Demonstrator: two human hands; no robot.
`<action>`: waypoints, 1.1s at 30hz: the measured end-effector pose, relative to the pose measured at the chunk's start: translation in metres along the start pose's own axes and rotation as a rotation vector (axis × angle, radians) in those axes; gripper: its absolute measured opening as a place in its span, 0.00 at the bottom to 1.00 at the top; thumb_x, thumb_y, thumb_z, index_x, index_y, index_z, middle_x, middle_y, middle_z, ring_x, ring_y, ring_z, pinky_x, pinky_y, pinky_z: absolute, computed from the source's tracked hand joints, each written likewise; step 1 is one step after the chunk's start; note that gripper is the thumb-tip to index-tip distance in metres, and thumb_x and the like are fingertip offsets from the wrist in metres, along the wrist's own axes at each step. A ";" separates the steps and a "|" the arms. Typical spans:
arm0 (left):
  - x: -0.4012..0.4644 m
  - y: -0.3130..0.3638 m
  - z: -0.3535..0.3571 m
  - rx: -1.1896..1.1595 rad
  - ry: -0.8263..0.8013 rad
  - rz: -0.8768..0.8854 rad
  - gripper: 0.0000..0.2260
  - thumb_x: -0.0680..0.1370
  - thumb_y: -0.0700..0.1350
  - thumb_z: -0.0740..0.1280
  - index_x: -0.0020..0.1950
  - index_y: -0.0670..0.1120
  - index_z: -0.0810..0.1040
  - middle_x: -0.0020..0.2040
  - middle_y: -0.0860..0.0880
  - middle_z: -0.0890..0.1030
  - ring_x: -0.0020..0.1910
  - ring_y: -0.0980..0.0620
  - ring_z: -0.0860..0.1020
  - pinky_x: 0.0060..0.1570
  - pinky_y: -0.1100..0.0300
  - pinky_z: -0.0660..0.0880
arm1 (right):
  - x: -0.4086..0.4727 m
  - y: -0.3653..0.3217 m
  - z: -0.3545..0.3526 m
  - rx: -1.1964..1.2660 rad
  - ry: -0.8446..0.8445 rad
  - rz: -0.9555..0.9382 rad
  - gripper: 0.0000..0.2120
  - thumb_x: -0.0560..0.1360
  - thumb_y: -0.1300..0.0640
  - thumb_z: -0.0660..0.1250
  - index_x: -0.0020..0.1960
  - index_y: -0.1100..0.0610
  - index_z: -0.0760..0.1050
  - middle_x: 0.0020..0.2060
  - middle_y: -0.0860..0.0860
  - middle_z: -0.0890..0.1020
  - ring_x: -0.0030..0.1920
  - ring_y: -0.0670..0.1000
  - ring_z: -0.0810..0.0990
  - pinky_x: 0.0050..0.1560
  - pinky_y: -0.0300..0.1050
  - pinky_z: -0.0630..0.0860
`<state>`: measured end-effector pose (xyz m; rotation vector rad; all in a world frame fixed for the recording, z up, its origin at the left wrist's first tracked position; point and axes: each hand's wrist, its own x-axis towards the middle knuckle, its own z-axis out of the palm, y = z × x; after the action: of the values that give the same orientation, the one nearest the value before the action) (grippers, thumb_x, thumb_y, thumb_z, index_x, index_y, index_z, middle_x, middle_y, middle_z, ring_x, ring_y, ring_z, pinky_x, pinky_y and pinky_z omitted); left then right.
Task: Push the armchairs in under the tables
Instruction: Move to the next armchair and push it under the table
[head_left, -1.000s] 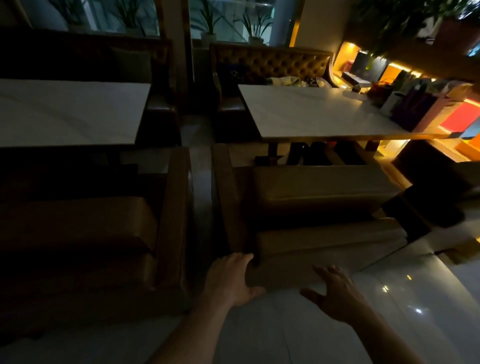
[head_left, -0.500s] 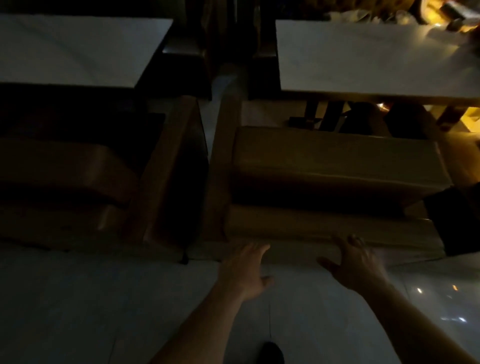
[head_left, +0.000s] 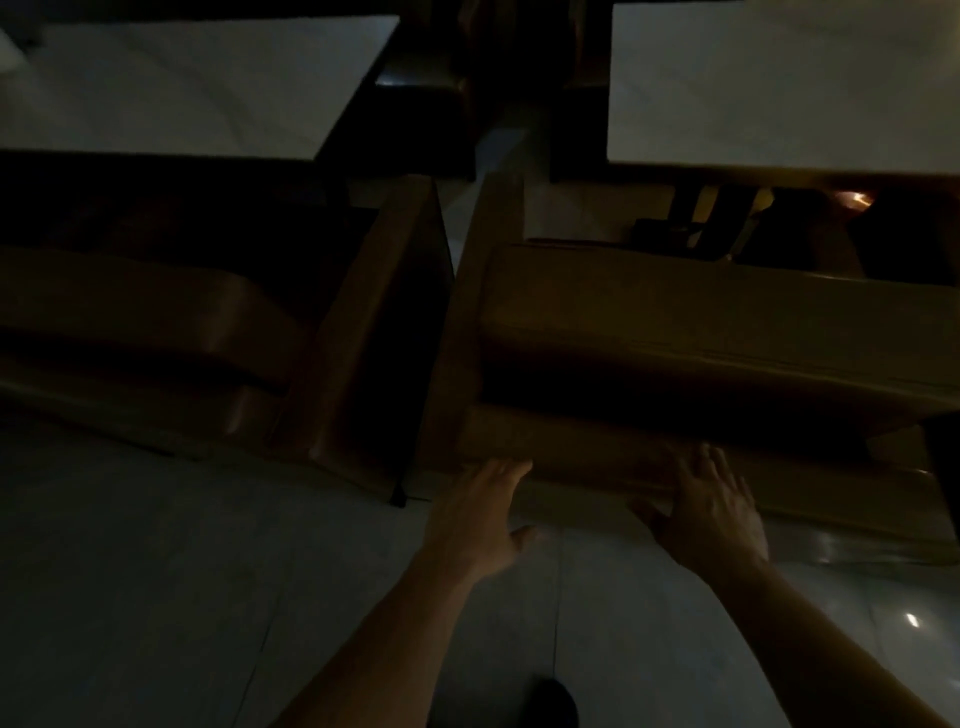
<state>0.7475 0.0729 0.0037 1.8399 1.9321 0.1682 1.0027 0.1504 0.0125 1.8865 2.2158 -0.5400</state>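
Observation:
In dim light I look down on two brown armchairs seen from behind. The right armchair (head_left: 691, 322) stands in front of the right white table (head_left: 769, 88), its seat short of the table's edge. My left hand (head_left: 480, 514) lies flat against the top of its backrest near the left corner, fingers spread. My right hand (head_left: 709, 506) presses flat on the same backrest further right. Neither hand grips anything. The left armchair (head_left: 171, 332) stands beside it in front of the left white table (head_left: 192, 83).
A narrow gap (head_left: 452, 228) of pale floor runs between the two armchairs. Dark seating stands beyond both tables. Glossy floor tiles (head_left: 156, 597) spread behind the chairs, and a dark shoe tip (head_left: 553, 701) shows at the bottom edge.
My view has tilted down and moved closer to the right armchair. Both hands have gone from hovering behind the backrest to resting flat on it.

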 end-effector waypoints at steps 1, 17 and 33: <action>-0.003 -0.006 -0.008 0.001 0.006 -0.010 0.36 0.73 0.64 0.68 0.77 0.57 0.58 0.75 0.54 0.64 0.73 0.51 0.62 0.69 0.50 0.65 | 0.001 -0.009 -0.002 0.016 -0.010 -0.014 0.42 0.76 0.30 0.59 0.81 0.47 0.47 0.81 0.58 0.50 0.80 0.60 0.46 0.79 0.60 0.53; -0.057 -0.338 -0.144 0.122 0.203 -0.157 0.38 0.71 0.65 0.69 0.78 0.56 0.60 0.77 0.49 0.64 0.75 0.47 0.61 0.71 0.53 0.62 | 0.011 -0.387 0.060 0.136 -0.022 -0.347 0.39 0.77 0.37 0.63 0.81 0.45 0.49 0.81 0.53 0.51 0.80 0.57 0.50 0.78 0.53 0.55; -0.024 -0.552 -0.166 0.227 0.118 0.070 0.33 0.74 0.57 0.71 0.77 0.59 0.62 0.78 0.51 0.62 0.77 0.45 0.59 0.70 0.48 0.64 | 0.080 -0.611 0.156 0.062 0.015 -0.351 0.36 0.80 0.51 0.66 0.81 0.43 0.50 0.81 0.58 0.49 0.80 0.63 0.48 0.73 0.56 0.66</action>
<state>0.1756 0.0336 -0.0627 2.0886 2.0391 0.0840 0.3749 0.0849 -0.0644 1.5353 2.5848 -0.6553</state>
